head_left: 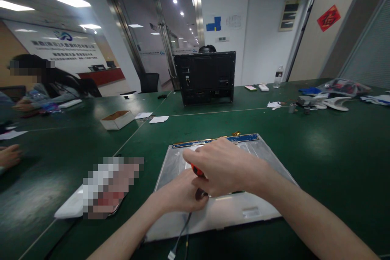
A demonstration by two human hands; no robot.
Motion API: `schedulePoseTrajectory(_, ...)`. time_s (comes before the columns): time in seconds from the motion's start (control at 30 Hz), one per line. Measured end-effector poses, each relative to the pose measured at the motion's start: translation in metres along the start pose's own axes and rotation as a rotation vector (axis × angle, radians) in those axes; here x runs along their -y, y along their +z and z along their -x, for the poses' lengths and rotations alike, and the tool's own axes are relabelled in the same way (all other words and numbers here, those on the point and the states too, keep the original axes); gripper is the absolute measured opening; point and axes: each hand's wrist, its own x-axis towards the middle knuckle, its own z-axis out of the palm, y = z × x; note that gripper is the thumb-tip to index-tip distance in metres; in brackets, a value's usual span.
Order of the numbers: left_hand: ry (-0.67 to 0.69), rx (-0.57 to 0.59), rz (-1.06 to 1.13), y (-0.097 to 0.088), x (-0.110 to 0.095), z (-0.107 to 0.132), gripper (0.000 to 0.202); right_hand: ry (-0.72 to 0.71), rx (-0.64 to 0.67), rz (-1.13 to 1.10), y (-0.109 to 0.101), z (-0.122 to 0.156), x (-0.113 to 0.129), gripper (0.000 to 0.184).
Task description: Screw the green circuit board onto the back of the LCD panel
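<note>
A flat silvery display panel (219, 215) lies on the table in front of me, a blue circuit strip (248, 138) along its far edge. Over its middle, my right hand (227, 166) is closed round the red and black handle of a screwdriver (197, 170); its tip is hidden. My left hand (183, 191) is just below and to the left, fingers curled in close to the panel's surface. What those fingers pinch is hidden. A thin cable with a white plug (172, 255) trails from under my left hand over the panel's near edge.
The green table (335, 162) carries a black monitor back (205, 77), an open white box (118, 121), papers (159, 119) and a phone-like object (112, 195). A bottle (278, 76) and plastic bags (344, 87) stand far right. A person (51, 81) sits left; another hand (9, 156) shows there.
</note>
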Motion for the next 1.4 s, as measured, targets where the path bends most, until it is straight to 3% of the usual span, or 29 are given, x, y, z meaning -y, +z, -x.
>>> schedulePoseTrajectory(0.2,0.023,0.012,-0.039,0.0019,0.002,-0.0011,0.007,0.017,0.018,-0.007,-0.002,-0.0004,-0.0012,0.013)
schedulePoseTrajectory(0.3,0.026,-0.006,-0.044,0.0022,0.0017,-0.0009,0.008,0.008,0.035,-0.005,-0.0042,0.0001,-0.0004,0.018)
schedulePoseTrajectory(0.47,-0.007,0.074,-0.074,0.0016,0.0,0.0006,0.007,0.042,0.0,0.016,-0.0028,-0.0011,0.0002,0.029)
schedulePoseTrajectory(0.53,-0.011,0.084,-0.055,0.001,-0.0002,0.0002,0.005,0.053,0.005,0.025,-0.0021,-0.0011,0.0003,0.023)
schedulePoseTrajectory(0.6,-0.016,0.061,-0.035,0.0006,-0.0004,-0.0007,0.005,0.038,0.021,0.02,-0.0022,-0.0004,0.0006,0.015)
schedulePoseTrajectory(0.73,-0.03,0.004,-0.008,0.0,-0.0012,-0.0014,0.005,0.0,0.024,-0.014,-0.0029,0.0007,0.0009,0.025)
schedulePoseTrajectory(0.93,-0.007,0.058,-0.003,-0.0008,-0.0014,-0.0005,0.007,0.063,0.019,0.017,-0.0027,-0.0004,0.0019,0.018)
schedulePoseTrajectory(1.1,-0.006,-0.031,-0.012,-0.0004,-0.0021,-0.0017,0.003,0.017,0.034,-0.009,-0.0048,0.0009,0.0026,0.025)
schedulePoseTrajectory(1.3,0.004,0.036,-0.017,0.0009,0.0003,-0.0008,0.007,0.052,0.001,0.011,-0.0013,-0.0002,0.0013,0.018)
schedulePoseTrajectory(1.4,-0.015,0.026,0.024,0.0016,0.0017,-0.001,0.005,0.026,0.003,-0.006,-0.0012,0.0008,0.0011,0.025)
